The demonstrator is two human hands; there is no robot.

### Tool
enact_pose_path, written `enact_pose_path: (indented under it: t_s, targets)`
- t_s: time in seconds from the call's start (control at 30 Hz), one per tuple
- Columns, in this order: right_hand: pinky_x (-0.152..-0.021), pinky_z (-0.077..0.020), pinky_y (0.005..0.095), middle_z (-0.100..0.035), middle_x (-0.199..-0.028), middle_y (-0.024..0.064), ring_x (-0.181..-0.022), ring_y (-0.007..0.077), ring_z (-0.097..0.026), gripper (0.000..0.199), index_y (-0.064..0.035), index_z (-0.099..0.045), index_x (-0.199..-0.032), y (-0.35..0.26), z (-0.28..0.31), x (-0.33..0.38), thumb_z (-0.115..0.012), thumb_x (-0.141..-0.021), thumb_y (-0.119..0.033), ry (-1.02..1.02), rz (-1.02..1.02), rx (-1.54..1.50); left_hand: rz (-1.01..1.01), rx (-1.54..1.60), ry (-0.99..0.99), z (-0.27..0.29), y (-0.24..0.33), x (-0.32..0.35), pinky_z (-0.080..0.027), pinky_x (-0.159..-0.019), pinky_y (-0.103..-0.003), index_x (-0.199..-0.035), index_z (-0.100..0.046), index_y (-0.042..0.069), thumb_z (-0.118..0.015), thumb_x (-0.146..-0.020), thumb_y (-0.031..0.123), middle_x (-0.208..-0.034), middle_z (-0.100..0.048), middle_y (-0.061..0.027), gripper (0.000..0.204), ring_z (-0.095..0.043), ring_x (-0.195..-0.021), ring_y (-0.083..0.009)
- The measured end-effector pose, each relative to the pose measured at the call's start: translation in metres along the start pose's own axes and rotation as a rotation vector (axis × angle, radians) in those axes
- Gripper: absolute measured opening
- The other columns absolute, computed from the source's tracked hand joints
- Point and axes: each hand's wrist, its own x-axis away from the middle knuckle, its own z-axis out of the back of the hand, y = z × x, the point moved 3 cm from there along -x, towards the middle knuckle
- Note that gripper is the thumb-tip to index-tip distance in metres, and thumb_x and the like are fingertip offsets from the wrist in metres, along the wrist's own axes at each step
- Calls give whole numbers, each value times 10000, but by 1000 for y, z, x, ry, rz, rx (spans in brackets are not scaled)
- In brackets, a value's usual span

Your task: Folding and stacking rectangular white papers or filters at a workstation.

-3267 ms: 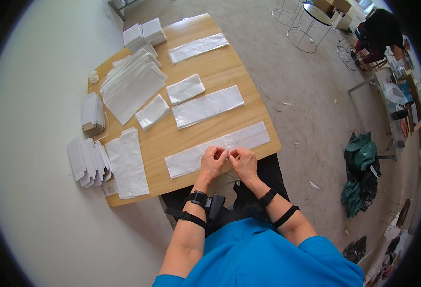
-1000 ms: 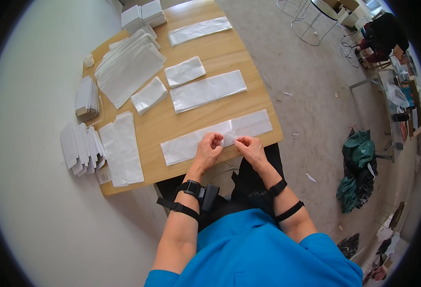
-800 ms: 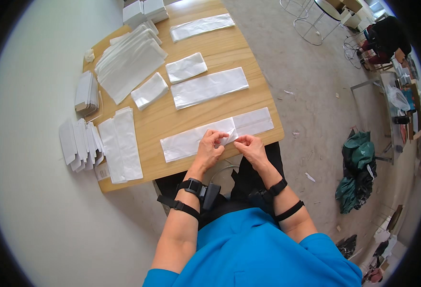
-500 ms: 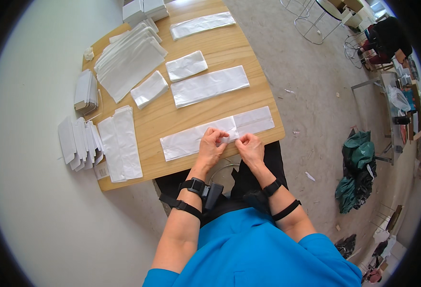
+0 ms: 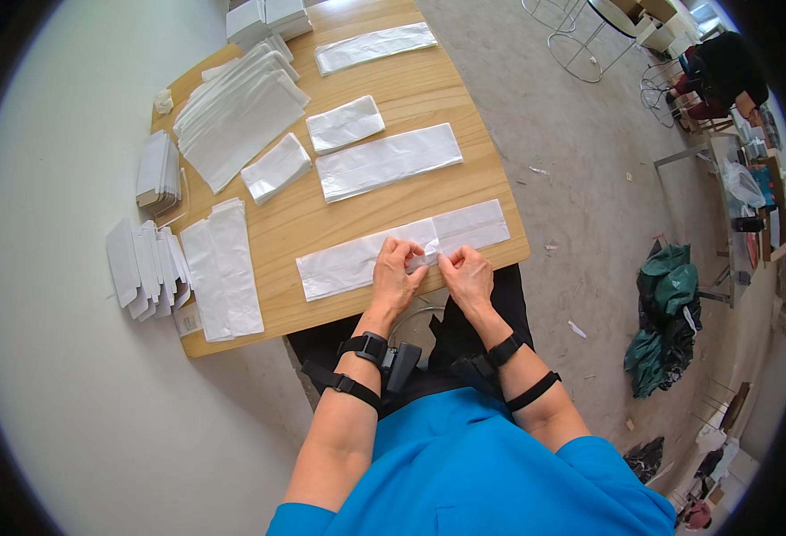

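A long, thin white folded sheet (image 5: 339, 270) lies along the table's near edge, with a crosswise fold line near its middle. At its near edge, my left hand (image 5: 398, 273) has its thumb and forefinger closed on the sheet. Close beside it on the right, my right hand (image 5: 469, 279) pinches the same edge just past the fold line. Between the two sets of fingertips, a small bit of the sheet stands up, creased and shiny. Whether the sheet is paper or plastic film I cannot tell.
On the wooden table (image 5: 366, 228) lie a fanned pile of white sheets (image 5: 241, 116), several smaller folded ones (image 5: 346, 125) and a flat stack (image 5: 223, 272) at left. White cartons (image 5: 147, 268) stand along the wall. Green and black bags (image 5: 665, 313) lie on the floor at right.
The bit of sheet between my fingertips is now lifted and creased, where it lay flatter before. Both hands stay in nearly the same place.
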Motion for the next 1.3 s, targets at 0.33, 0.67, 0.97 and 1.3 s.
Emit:
enact_pose_path:
  t_s: [0.33, 0.67, 0.97, 1.3]
  targets:
    - [-600, -500, 375, -617, -833, 107, -701, 291, -637, 72, -45, -642, -876, -13, 7, 33, -650, -810, -73, 182, 492, -107, 29, 103, 2, -1, -7, -3, -503, -699, -289, -842, -647, 18, -686, -794, 42, -905, -534, -87, 66, -580, -769, -191]
    - [-621, -497, 348, -559, -806, 72, -738, 238, -610, 205, -60, -653, -965, -19, 1, 37, -622, -763, -73, 199, 855, 210, 24, 82, -9, -2, -8, -3, -498, -686, -312, -836, -620, 9, -663, -818, 66, -898, -522, -101, 73, -571, -757, -217]
    - [-625, -488, 330, -564, -854, 67, -759, 214, -604, 266, -44, -638, -1021, -16, 2, 40, -603, -763, -95, 248, 977, 288, 54, 88, -30, 1, -6, -4, -501, -695, -304, -837, -626, 8, -665, -819, 79, -895, -527, -96, 84, -581, -755, -205]
    - [-641, -485, 329, -577, -871, 77, -775, 218, -606, 281, -24, -634, -1044, -8, -4, 31, -591, -779, -109, 188, 953, 428, 62, 86, -20, 1, -5, -3, -499, -701, -301, -858, -639, 8, -658, -828, 84, -902, -531, -93, 83, -575, -750, -195]
